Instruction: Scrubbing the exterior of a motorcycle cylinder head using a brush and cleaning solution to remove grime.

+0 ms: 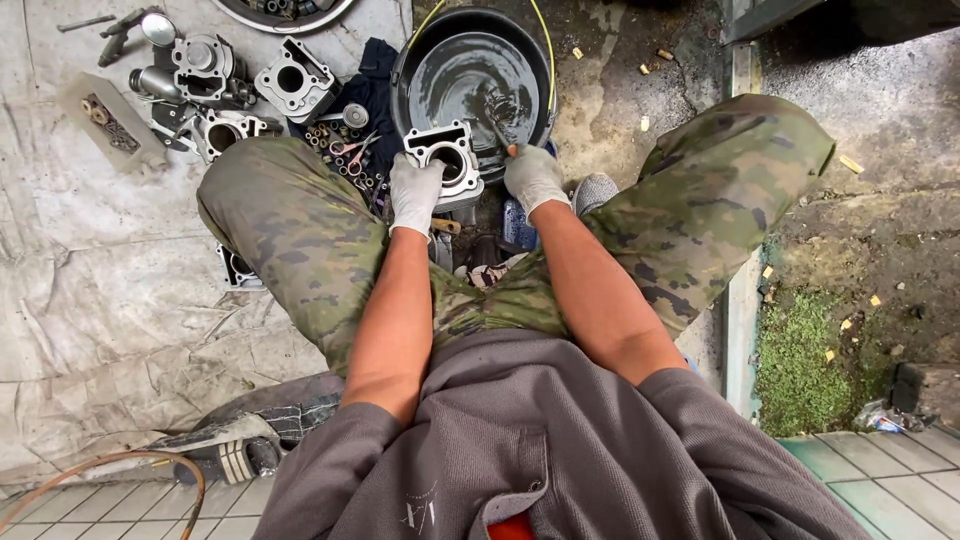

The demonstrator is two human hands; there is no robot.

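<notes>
A grey cast-metal engine cylinder block with a round bore point(448, 160) is gripped at its near left side by the white-gloved left hand point(414, 192), fingers curled shut around its edge, thumb side toward the bore. The block is held upright at the near rim of a round black plastic basin point(405, 60), between the two knees in camouflage trousers point(300, 230). The white-gloved right hand point(534, 177) is closed around the orange handle of a small brush point(500, 132); the bristle end is pointed into the basin, just right of the block and not clearly touching it. Dark, shiny liquid point(470, 70) is seen in the basin, swirled; nothing else can be made out in it. A yellow hose point(549, 50) is draped over the basin's far rim.

On a pale, wrinkled tarp point(100, 300) to the left, more grey metal engine castings point(240, 90) are laid out, with a cluster of small brass-coloured bolts and fittings point(340, 150) on a dark cloth point(375, 85) near the left knee. A round tray point(285, 12) with parts is partly cut off at the top edge; its contents cannot be told.
</notes>
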